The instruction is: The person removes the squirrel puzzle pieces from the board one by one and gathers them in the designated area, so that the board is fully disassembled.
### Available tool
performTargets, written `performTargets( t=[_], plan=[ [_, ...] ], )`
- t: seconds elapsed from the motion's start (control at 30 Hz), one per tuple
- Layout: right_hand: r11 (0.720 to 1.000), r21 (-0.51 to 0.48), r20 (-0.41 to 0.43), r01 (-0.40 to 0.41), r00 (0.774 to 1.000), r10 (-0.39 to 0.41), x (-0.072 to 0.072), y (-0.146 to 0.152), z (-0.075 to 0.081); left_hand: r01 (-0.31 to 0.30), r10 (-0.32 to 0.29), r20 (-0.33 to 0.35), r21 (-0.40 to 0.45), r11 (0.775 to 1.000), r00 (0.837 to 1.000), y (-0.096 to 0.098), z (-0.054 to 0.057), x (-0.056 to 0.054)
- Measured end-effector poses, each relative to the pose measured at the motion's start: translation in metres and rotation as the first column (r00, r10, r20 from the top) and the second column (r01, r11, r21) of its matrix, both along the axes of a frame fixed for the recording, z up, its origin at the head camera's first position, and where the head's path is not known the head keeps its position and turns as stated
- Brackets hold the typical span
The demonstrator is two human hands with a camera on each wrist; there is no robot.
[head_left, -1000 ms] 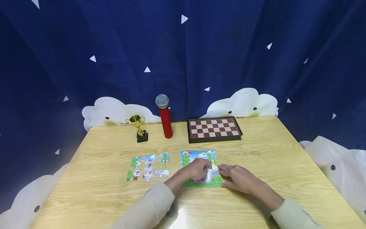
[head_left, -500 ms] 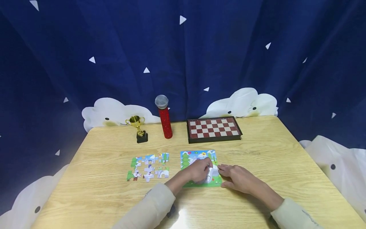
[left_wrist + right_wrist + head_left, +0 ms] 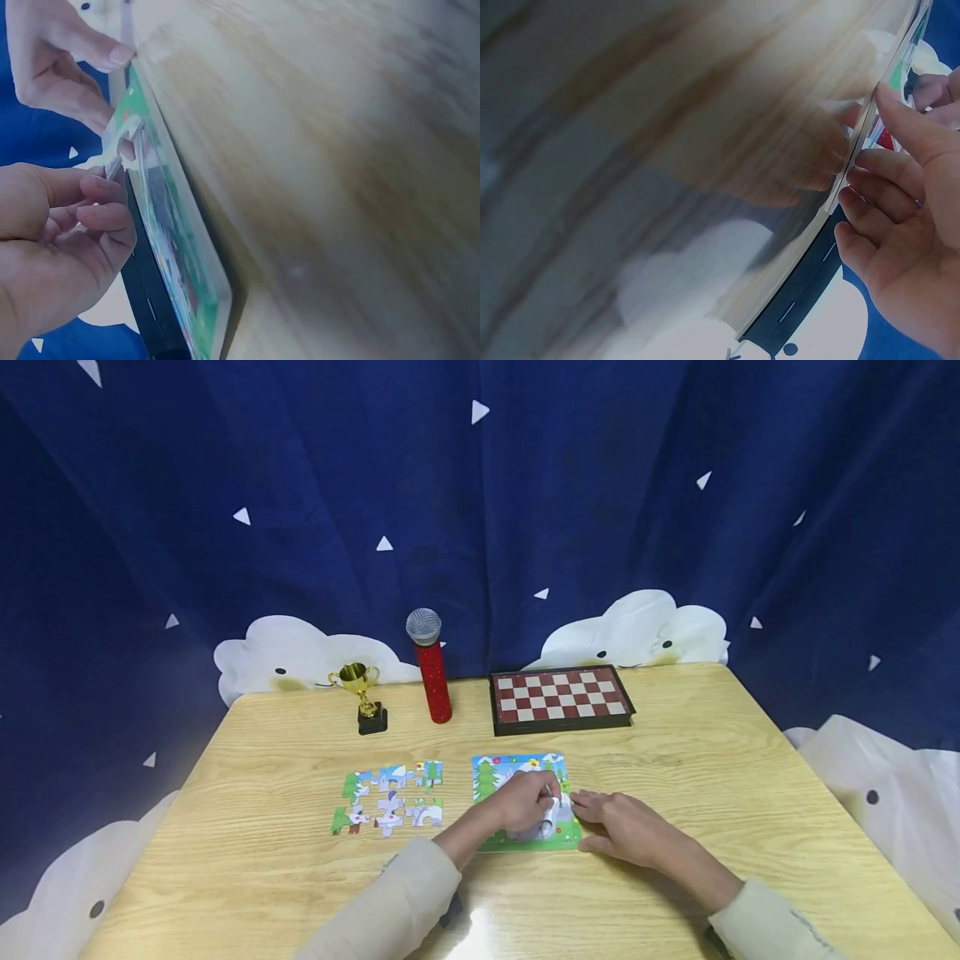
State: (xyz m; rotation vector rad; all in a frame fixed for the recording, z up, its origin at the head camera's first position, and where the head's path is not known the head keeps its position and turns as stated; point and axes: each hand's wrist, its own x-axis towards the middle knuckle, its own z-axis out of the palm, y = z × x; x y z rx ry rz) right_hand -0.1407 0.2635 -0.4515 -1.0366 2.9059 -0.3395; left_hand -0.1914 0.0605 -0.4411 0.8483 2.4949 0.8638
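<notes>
A jigsaw puzzle board [image 3: 487, 777] with a bright forest picture lies on the table in front of me. Over its right half, my left hand [image 3: 519, 803] pinches a pale puzzle piece [image 3: 114, 166] between thumb and fingers. In the head view this puzzle piece [image 3: 551, 815] looks tilted up from the board; how far its lower edge is from the picture is hard to tell. My right hand [image 3: 626, 828] rests at the board's right edge, with fingers stretched against it. In the right wrist view, the thumb and fingertips [image 3: 864, 159] meet the board's edge.
Several puzzle pieces [image 3: 390, 810] lie in two loose rows left of the board. Behind stand a gold trophy cup [image 3: 363, 693], a red microphone [image 3: 435, 681] and a checkered chessboard box [image 3: 562, 697]. A dark blue curtain [image 3: 480, 510] hangs beyond the wooden table [image 3: 262, 877].
The left hand's fingers have risen slightly, and the pale puzzle piece in them has tilted up from the board. The right hand has stayed at the board's edge.
</notes>
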Motion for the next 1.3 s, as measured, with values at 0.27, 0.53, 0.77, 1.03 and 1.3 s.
performTargets(
  t=[0.27,0.53,0.77,1.03,1.3],
  plan=[
    [1.000,-0.002,-0.008,0.000,1.000,0.000,0.000,-0.001,0.002,-0.009,0.009,0.015,0.057,0.998,1.000,-0.013,0.002,-0.003],
    [1.000,0.002,-0.001,0.009,1.000,-0.009,0.000,-0.002,0.002,-0.029,0.026,0.046,0.079,0.996,0.999,-0.042,0.004,-0.008],
    [1.000,0.011,-0.002,0.019,1.000,-0.019,0.001,-0.002,0.002,0.002,-0.002,-0.007,0.075,0.997,1.000,-0.074,0.006,-0.009],
    [1.000,0.021,0.002,0.023,1.000,-0.023,0.001,-0.003,0.002,-0.028,0.027,0.001,0.069,0.997,1.000,-0.112,0.007,-0.012],
    [1.000,0.022,0.012,0.021,1.000,-0.022,0.002,-0.003,0.004,-0.034,0.033,0.023,0.039,0.999,0.999,-0.144,0.004,-0.005]
  ],
)
